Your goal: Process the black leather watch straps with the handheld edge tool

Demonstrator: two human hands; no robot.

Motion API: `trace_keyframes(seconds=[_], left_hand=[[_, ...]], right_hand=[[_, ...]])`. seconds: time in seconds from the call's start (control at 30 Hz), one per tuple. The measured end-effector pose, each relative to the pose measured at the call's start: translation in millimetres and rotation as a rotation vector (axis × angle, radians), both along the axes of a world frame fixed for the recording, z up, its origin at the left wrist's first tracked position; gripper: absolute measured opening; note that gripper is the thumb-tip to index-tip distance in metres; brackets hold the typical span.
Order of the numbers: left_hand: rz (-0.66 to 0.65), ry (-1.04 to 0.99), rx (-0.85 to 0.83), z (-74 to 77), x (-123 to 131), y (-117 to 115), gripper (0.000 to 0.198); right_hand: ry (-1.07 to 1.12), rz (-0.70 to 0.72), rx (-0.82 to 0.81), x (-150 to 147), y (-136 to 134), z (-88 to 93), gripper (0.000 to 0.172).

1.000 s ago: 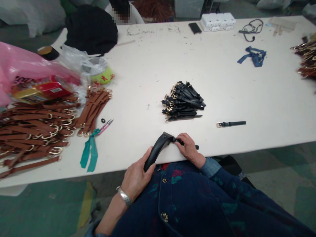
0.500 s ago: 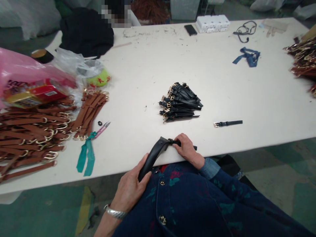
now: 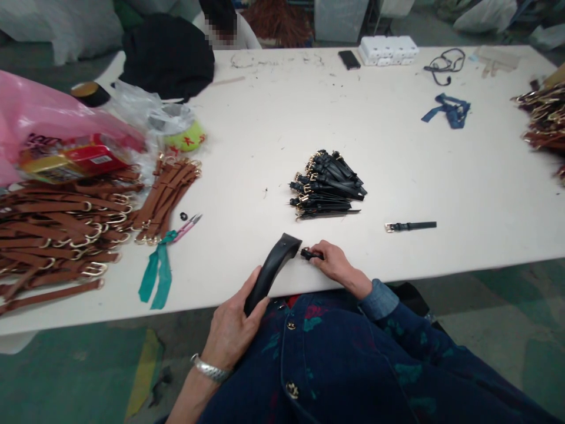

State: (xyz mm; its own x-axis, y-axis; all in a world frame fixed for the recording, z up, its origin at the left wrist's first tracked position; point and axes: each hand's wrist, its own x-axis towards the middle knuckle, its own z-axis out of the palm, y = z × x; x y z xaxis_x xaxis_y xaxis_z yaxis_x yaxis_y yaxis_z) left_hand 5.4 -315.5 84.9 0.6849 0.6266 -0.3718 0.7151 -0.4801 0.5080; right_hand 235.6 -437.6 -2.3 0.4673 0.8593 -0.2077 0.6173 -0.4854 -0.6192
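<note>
My left hand is closed round the lower end of a curved black tool whose tip rests on the white table near its front edge. My right hand pinches a small black strap just right of the tool's tip. A pile of black straps with gold buckles lies beyond the hands. One single black strap lies to the right.
Brown straps are heaped at the left, beside pink-handled snips with a teal ribbon. A pink bag, a black cloth, a phone, a white box and a blue ribbon lie farther off. Another person sits at the far side.
The strap has come away from the tool's tip, with a small gap now between them. My left hand has slid slightly lower on the tool.
</note>
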Motion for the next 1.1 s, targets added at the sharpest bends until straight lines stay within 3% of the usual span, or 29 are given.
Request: trace_keyframes(seconds=[0.1,0.2,0.33,0.57,0.8,1.1], left_hand=[[0.018,-0.019,0.001,5.2,-6.5,1.7,0.062],[0.006,0.002,0.017,8.6,-11.2,2.5,0.062],[-0.029,-0.003,0.024,8.3,-14.2,2.3,0.063],[-0.069,0.055,-0.017,4.1,-9.9,-0.7,0.063],[-0.155,0.051,-0.052,-3.5,5.0,-3.9,0.062],[-0.195,0.094,-0.028,-7.7,6.8,-5.2,0.062]], right_hand=[[0.07,0.053,0.092,0.0,1.1,1.2,0.033],[0.005,0.102,0.093,-1.3,1.9,1.0,0.042],[-0.053,0.185,0.043,1.0,1.5,-1.2,0.041],[0.494,-0.018,0.012,19.5,1.7,-5.9,0.033],[0.172,-0.182,-0.017,11.4,-5.9,-7.4,0.031],[-0.255,-0.122,-0.054,0.8,-14.4,-6.2,0.027]])
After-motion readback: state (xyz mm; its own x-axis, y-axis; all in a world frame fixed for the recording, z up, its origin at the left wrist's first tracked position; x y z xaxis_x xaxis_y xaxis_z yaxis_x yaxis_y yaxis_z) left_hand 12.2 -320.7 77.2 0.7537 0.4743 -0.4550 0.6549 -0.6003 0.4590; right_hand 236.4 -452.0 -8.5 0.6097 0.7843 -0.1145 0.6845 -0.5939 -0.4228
